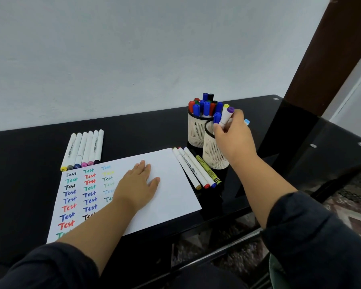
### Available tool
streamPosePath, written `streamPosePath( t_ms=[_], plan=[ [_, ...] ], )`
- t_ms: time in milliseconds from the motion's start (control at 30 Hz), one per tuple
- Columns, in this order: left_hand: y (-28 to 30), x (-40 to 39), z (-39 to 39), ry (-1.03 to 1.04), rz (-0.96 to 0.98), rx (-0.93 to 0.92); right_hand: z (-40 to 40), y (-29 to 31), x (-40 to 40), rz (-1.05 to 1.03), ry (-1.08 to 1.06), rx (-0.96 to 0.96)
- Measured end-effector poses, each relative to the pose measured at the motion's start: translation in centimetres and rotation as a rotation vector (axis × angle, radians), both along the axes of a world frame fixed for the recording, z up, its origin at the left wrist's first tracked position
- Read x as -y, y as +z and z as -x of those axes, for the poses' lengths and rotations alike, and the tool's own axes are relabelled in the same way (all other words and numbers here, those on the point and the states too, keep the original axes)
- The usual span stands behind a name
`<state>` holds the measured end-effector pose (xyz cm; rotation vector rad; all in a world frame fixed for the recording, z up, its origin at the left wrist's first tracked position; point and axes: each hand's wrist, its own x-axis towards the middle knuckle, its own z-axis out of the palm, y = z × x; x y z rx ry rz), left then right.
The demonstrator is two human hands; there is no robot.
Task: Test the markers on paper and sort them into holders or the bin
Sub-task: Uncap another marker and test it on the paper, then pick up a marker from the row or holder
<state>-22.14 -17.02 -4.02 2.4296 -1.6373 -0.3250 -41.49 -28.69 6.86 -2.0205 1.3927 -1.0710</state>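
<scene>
Head view. The right hand (233, 140) is over the nearer holder (214, 155), its fingers (218, 130) curled round a white marker with a purple cap (226, 115), which stands tilted at the holder's mouth. The left hand (139, 182) lies flat on the paper (171, 184), fingers straight and holding nothing, pinning the sheet to the black desk (133, 132).

The main risk, as I judge it, is at the holder. The two mesh holders stand touching or nearly so, and the farther holder (195, 132) is crowded with blue, red, green and black caps. If the marker goes in at this slant it could catch the rim or the blue-capped one beside it and tip the light holder, which stands close to the four loose markers (198, 170) lying just right of the paper. The wrist could also brush the farther holder's tall caps. A second risk is mis-sorting: nothing here shows whether this marker writes well.

The row of six markers (82, 149) above the paper's left corner lies apart from all this.

Hard to make out: the hand covers most of the nearer holder's mouth, so its contents are unclear. The left forearm hides part of the rows of "Test" words. A pale blue tip (247, 122) shows past the right hand; I cannot tell what it belongs to. No bin is in view.
</scene>
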Motion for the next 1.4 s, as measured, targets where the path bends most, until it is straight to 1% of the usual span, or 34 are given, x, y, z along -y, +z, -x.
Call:
streamPosePath(
  t_ms=[67, 200, 233, 300, 400, 467, 633, 733, 833, 933, 1000, 1067, 1133, 1200, 1400],
  plan=[
    [-0.1, 0.0, -0.1, 0.002, 0.005, -0.009, -0.2, -0.2, 0.0, 0.004, -0.015, -0.033],
    [0.0, 0.0, 0.0, 0.014, 0.012, -0.016, -0.5, -0.7, 0.4, -0.063, -0.037, -0.232],
    [0.0, 0.0, 0.0, 0.014, 0.012, -0.019, -0.5, -0.7, 0.5, -0.082, -0.043, -0.253],
    [0.1, -0.1, 0.1, 0.017, 0.014, -0.026, -0.5, -0.9, 0.6, -0.078, -0.042, -0.232],
    [0.1, -0.1, 0.1, 0.022, 0.014, -0.032, -0.5, -1.3, 0.2, 0.022, -0.036, -0.124],
    [0.0, -0.1, 0.1, 0.024, 0.009, -0.032, -0.4, -1.4, 0.0, 0.082, -0.037, -0.129],
    [0.2, -0.1, 0.1, 0.020, -0.015, -0.020, -0.2, -0.6, 0.3, 0.092, 0.021, -0.294],
    [0.4, -0.1, 0.1, 0.011, -0.032, -0.016, -0.1, 0.3, 0.5, 0.128, 0.019, -0.405],
    [0.7, 0.0, -0.1, 0.006, -0.063, -0.053, 0.1, 1.0, 0.6, 0.213, 0.029, -0.535],
    [1.4, -0.3, -0.7, 0.008, -0.073, -0.106, 0.3, 1.9, 0.2, 0.330, 0.067, -0.716],
    [1.9, -0.8, -1.3, 0.024, -0.069, -0.116, 0.2, 2.4, -0.1, 0.422, 0.072, -0.848],
    [2.4, -1.6, -2.1, 0.038, -0.083, -0.115, -0.2, 2.7, -0.4, 0.567, 0.070, -0.947],
    [2.8, -2.5, -3.0, 0.052, -0.113, -0.105, -0.9, 2.7, -0.8, 0.720, 0.093, -0.966],
    [3.2, -3.4, -3.8, 0.074, -0.137, -0.085, -1.8, 2.6, -1.1, 0.796, 0.161, -0.910],
    [3.2, -6.4, -6.8, 0.163, -0.164, -0.035, -5.8, 1.9, -2.6, 0.888, 0.357, -0.880]
  ],
)
